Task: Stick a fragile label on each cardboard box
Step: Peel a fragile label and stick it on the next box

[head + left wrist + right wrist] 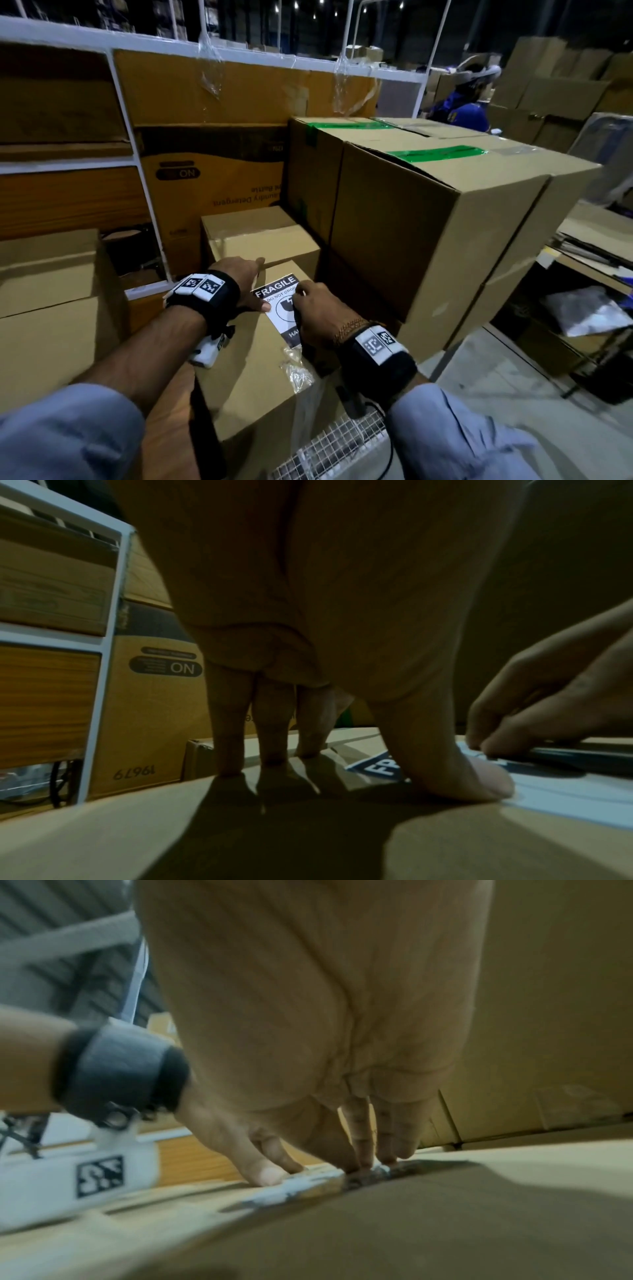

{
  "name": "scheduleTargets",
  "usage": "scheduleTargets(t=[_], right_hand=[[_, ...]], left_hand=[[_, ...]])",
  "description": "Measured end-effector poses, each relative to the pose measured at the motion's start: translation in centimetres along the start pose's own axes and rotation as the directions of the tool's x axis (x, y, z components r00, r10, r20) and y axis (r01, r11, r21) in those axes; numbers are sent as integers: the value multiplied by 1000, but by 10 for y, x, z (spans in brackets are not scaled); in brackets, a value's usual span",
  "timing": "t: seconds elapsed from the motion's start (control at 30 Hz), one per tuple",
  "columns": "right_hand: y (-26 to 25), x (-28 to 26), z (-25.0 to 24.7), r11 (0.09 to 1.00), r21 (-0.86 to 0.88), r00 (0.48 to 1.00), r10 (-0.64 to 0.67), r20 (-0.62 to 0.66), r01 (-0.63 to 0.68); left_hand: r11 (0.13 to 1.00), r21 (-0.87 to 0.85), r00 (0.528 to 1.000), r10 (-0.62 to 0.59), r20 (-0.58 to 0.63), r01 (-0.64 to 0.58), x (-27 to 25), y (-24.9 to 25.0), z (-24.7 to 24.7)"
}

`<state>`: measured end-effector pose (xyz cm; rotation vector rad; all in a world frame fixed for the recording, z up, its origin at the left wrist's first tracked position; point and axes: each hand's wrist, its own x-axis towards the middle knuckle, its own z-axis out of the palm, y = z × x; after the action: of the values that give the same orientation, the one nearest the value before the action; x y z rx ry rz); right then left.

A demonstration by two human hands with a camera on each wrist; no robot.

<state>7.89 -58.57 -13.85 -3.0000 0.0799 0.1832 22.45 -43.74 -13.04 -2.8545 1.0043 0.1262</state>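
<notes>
Black-and-white rectangular paper fragile label (279, 301) lying flat on top of the plain brown cardboard box (246, 370) nearest the body, toward the box's 1 o'clock corner. Long axis running roughly 11 o'clock to 5 o'clock, the "FRAGILE" heading at the far end.

Left hand (239, 281) at the label's 9 o'clock side, fingers straight and spread on the cardboard, thumb (479, 780) flattened on the label's near-left edge; nothing grasped. Right hand (317, 310) at the 3 o'clock side, lying over the label's right half, fingertips (363, 1156) extended and pressing down on the paper; nothing grasped either, though the wrist view is blurred.

Both hands touching the label, the right covering more of it and so the likelier one for smoothing, probably along the long axis toward 5 o'clock, where the lower black band looks less pressed down. Scrap of crumpled clear film (296, 370) just beyond that end, at 6 o'clock.

Taller brown cardboard boxes with green tape (428, 219) standing at 2 o'clock, no label visible on the faces shown.
</notes>
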Motion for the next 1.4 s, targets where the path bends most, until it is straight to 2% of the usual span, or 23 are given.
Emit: scheduleTargets(t=[0.3,0.53,0.73,0.93,1.1,1.2,1.27,1.33,1.4], right_hand=[[9,16,-8,994,-104,991,-3,130,17],[7,-6,-1,996,-85,993,-15,113,25],[4,-26,-13,995,-98,988,10,153,6],[-3,-52,-11,980,-159,988,132,85,-117],[-17,-65,-37,969,-150,978,206,43,-197],[-25,-59,-38,995,-80,995,70,71,-65],[-30,-56,-21,984,-167,992,-35,124,56],[-30,-55,-5,969,-232,993,-60,101,82],[-26,-56,1,972,-224,997,-60,48,69]], left_hand=[[1000,18,1000,-14,-5,14,1,4,-2],[998,7,998,-59,9,59,1,5,-1],[997,13,997,-79,15,79,3,5,-1],[998,34,998,-57,30,56,2,4,-3],[999,30,999,-40,29,39,3,2,-2],[999,23,998,-46,35,45,4,1,-2],[999,20,998,-46,33,46,6,1,-1],[998,32,998,-48,31,47,6,2,0],[998,39,998,-48,33,47,6,3,-1]])
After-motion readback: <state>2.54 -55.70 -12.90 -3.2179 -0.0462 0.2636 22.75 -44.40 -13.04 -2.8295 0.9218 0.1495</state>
